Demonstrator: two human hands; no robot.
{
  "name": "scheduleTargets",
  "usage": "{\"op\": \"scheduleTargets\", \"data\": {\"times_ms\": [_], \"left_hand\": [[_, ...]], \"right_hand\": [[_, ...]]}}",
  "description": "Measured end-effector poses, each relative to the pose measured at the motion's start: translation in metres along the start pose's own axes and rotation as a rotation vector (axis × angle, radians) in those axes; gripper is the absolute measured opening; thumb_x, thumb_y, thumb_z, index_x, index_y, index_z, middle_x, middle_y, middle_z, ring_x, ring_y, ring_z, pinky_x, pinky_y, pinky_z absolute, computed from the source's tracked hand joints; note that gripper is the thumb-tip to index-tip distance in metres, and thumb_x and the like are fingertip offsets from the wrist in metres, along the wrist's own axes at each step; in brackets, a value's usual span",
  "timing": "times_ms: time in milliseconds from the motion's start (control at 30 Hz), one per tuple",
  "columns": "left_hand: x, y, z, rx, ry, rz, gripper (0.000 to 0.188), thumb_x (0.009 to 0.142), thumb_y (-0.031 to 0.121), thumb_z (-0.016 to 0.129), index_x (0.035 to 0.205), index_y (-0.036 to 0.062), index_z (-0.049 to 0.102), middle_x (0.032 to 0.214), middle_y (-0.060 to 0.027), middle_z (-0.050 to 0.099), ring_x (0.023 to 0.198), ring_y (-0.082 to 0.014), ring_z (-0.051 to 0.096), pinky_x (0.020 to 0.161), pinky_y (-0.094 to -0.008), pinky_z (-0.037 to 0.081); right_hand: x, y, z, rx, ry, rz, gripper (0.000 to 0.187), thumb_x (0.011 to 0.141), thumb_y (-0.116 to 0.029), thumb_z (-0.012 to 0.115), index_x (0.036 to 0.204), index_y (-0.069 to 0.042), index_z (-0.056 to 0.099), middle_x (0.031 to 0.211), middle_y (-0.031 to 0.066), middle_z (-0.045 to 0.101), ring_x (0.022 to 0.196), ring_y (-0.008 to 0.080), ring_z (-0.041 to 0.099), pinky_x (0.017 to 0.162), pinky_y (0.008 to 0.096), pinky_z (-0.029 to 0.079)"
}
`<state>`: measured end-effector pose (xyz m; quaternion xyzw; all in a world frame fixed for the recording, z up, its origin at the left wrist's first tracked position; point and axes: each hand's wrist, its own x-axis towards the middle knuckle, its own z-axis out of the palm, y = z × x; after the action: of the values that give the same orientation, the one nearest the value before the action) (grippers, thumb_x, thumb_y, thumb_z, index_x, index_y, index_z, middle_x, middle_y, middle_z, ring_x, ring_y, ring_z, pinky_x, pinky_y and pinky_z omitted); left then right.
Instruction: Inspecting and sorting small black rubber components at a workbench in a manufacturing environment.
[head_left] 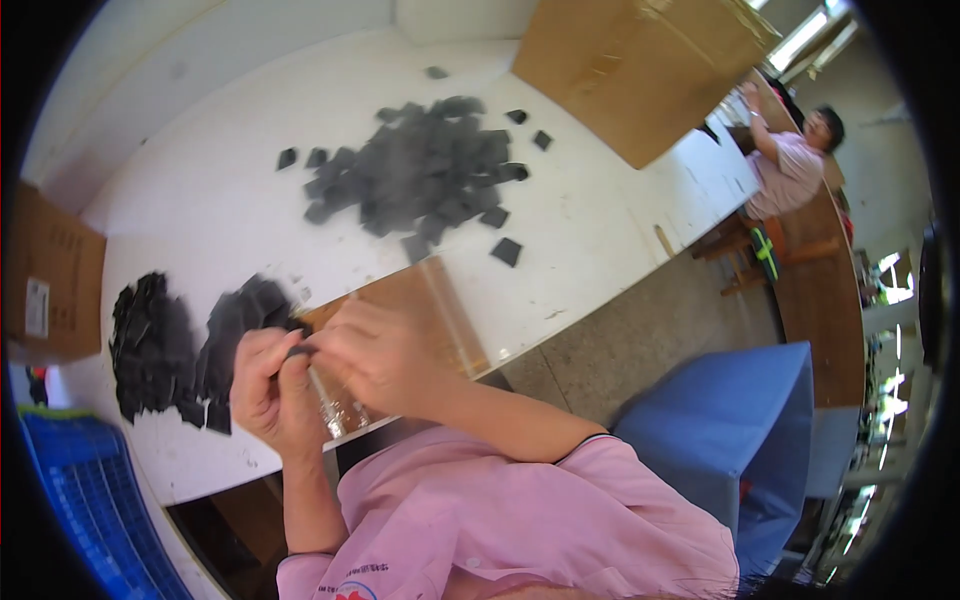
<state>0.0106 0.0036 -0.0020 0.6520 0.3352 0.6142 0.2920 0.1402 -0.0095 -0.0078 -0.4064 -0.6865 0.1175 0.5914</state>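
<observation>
My left hand (272, 392) and my right hand (378, 356) meet above the table's near edge. Both are closed, with fingertips pinched on a small black piece (298, 350). Fingers cover most of it, so its full shape cannot be made out. Just behind my left hand lies a heap of flat black pieces (250, 305), partly hidden by that hand. A second heap of black pieces (150, 350) sits to its left. Farther off, a loose pile of small black squares (430, 175) spreads over the white table (590, 230). Beneath my right hand is a brown sheet (450, 310) with clear tape.
A large cardboard box (620, 70) stands at the far right of the table, another box (50, 275) at the left. A blue crate (95, 500) is at lower left. To my right stands a blue fabric bin (710, 420). A person in pink (790, 170) sits beyond.
</observation>
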Motion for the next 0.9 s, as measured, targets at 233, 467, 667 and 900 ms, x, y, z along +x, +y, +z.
{"op": "scheduleTargets", "data": {"times_ms": [233, 467, 667, 900], "left_hand": [[-0.016, 0.002, -0.007, -0.06, -0.02, -0.282, 0.011, 0.091, 0.008, 0.056, 0.085, -0.0019, 0.056, 0.084, -0.0039, 0.054, 0.076, -0.0091, 0.048, 0.069, -0.0206, 0.039], [-0.028, -0.015, -0.013, 0.083, -0.081, -0.259, 0.023, 0.096, 0.017, 0.05, 0.079, 0.0015, 0.055, 0.062, 0.0038, 0.044, 0.057, -0.0034, 0.037, 0.049, -0.0196, 0.026], [-0.035, -0.023, -0.005, 0.104, 0.019, -0.251, 0.029, 0.097, 0.02, 0.047, 0.075, 0.0027, 0.052, 0.06, 0.0032, 0.043, 0.055, -0.0035, 0.036, 0.048, -0.0202, 0.026], [-0.061, -0.02, 0.0, -0.002, -0.058, -0.464, 0.03, 0.096, 0.017, 0.048, 0.069, 0.0046, 0.046, 0.06, 0.0009, 0.047, 0.056, -0.0055, 0.041, 0.051, -0.0208, 0.031]], "right_hand": [[-0.004, 0.005, 0.006, 0.032, 0.101, -0.024, 0.016, 0.07, -0.006, 0.071, 0.08, -0.003, 0.06, 0.071, 0.0083, 0.056, 0.06, 0.0238, 0.057, 0.049, 0.0319, 0.044], [-0.006, 0.003, 0.007, 0.014, 0.106, -0.037, 0.013, 0.072, -0.006, 0.069, 0.079, -0.003, 0.058, 0.07, 0.0083, 0.054, 0.06, 0.0244, 0.055, 0.049, 0.0325, 0.044], [-0.008, 0.007, 0.009, -0.034, 0.079, -0.032, 0.012, 0.072, -0.007, 0.067, 0.076, -0.004, 0.057, 0.069, 0.0076, 0.053, 0.061, 0.0259, 0.055, 0.049, 0.0347, 0.044], [0.048, 0.012, -0.034, 0.474, 0.065, 0.463, 0.018, 0.084, -0.017, 0.063, 0.08, 0.0, 0.057, 0.063, 0.0058, 0.054, 0.057, 0.0106, 0.052, 0.049, 0.0258, 0.04]]}}
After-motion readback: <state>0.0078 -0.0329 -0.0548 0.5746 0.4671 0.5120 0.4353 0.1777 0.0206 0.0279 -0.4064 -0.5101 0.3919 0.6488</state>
